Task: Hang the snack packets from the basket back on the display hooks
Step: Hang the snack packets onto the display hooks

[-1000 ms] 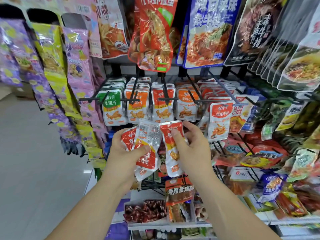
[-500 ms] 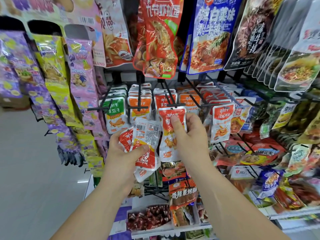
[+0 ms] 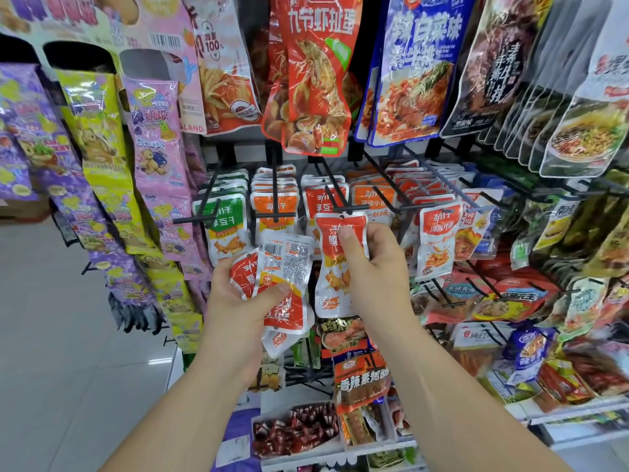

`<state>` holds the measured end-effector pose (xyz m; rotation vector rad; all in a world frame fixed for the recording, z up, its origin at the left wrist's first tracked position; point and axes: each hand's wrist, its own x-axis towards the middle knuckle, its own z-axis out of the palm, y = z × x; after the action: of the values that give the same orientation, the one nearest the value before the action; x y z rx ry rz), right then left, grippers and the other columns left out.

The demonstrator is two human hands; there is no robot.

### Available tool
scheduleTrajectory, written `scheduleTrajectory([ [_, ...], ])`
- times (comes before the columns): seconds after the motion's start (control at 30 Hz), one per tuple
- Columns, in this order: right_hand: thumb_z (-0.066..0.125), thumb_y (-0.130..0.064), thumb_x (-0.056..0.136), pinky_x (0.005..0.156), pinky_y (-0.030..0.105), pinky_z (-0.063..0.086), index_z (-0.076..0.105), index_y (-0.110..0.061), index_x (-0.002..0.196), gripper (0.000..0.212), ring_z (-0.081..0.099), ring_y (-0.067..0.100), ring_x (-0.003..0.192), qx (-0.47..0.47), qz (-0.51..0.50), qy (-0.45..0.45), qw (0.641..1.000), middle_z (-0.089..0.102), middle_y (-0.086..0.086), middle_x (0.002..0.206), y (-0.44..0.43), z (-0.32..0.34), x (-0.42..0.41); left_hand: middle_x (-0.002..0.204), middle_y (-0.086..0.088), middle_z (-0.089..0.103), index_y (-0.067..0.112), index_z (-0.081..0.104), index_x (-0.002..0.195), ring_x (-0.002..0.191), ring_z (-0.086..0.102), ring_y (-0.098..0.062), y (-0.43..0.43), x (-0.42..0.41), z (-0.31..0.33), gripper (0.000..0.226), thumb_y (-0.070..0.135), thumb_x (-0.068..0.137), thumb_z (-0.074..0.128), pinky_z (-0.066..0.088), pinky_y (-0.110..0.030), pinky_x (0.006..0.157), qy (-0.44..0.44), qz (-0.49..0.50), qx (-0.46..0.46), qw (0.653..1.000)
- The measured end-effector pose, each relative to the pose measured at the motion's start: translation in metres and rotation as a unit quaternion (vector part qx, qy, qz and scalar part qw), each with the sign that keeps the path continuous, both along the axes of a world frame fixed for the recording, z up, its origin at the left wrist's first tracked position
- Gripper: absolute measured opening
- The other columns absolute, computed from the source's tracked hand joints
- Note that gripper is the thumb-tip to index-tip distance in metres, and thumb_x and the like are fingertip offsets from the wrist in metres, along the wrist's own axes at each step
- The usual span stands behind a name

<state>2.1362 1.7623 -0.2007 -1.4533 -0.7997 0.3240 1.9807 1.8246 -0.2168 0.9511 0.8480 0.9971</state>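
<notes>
An orange snack packet (image 3: 335,287) is pinched by the right hand (image 3: 372,264), its top just under the tip of a black display hook (image 3: 343,206); several more packets (image 3: 284,264) are gripped in the left hand (image 3: 243,301).

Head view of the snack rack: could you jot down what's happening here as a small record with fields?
Place: shop rack of hanging snacks
Right hand: pinches a red packet, its top at the tip of a hook
Threaded on hook: cannot tell
Left hand: grips spare packets, one with its barcode side out
Basket: not in view
</notes>
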Motion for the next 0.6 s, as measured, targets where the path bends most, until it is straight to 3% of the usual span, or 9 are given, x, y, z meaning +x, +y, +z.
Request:
scheduleTrajectory([
  [0.2, 0.062, -0.039, 0.101, 0.052, 0.012, 0.036, 0.058, -0.019, 0.096, 0.021, 0.041, 0.000, 0.051, -0.004, 0.004, 0.014, 1.000, 0.049, -0.023, 0.060, 0.000, -0.001, 0.003, 0.121, -0.010, 0.073, 0.023, 0.052, 0.135, 0.108, 0.074, -0.031, 0.001, 0.006, 0.003, 0.069, -0.011, 0.081, 0.077, 0.059, -0.053, 0.093, -0.006, 0.000, 0.001, 1.000],
  [0.37, 0.062, -0.046, 0.100, 0.058, 0.021, 0.034, 0.057, -0.016, 0.095, 0.030, 0.035, 0.004, 0.058, -0.032, 0.004, -0.011, 0.999, 0.041, -0.001, 0.071, 0.009, -0.005, 0.012, 0.120, -0.011, 0.073, 0.023, 0.052, 0.135, 0.108, 0.073, -0.032, 0.002, 0.009, 0.002, 0.069, -0.012, 0.081, 0.076, 0.059, -0.053, 0.093, -0.006, 0.003, 0.005, 1.000],
  [0.5, 0.065, -0.038, 0.100, 0.050, 0.019, 0.027, 0.034, -0.025, 0.066, 0.048, 0.034, 0.005, 0.047, -0.056, -0.006, -0.024, 0.998, 0.038, -0.015, 0.048, 0.029, -0.005, 0.024, 0.111, -0.005, 0.075, 0.028, 0.056, 0.121, 0.102, 0.074, -0.029, 0.003, 0.007, 0.001, 0.060, -0.015, 0.082, 0.073, 0.060, -0.046, 0.085, -0.009, 0.016, 0.010, 1.000],
  [0.6, 0.070, -0.033, 0.097, 0.052, 0.025, 0.028, 0.032, -0.021, 0.058, 0.056, 0.036, 0.008, 0.042, -0.085, -0.031, -0.008, 0.996, 0.037, -0.012, 0.039, 0.055, -0.008, 0.036, 0.099, 0.003, 0.077, 0.030, 0.058, 0.114, 0.096, 0.075, -0.025, 0.004, 0.004, 0.001, 0.057, -0.015, 0.083, 0.072, 0.059, -0.043, 0.080, -0.009, 0.028, 0.009, 1.000],
])
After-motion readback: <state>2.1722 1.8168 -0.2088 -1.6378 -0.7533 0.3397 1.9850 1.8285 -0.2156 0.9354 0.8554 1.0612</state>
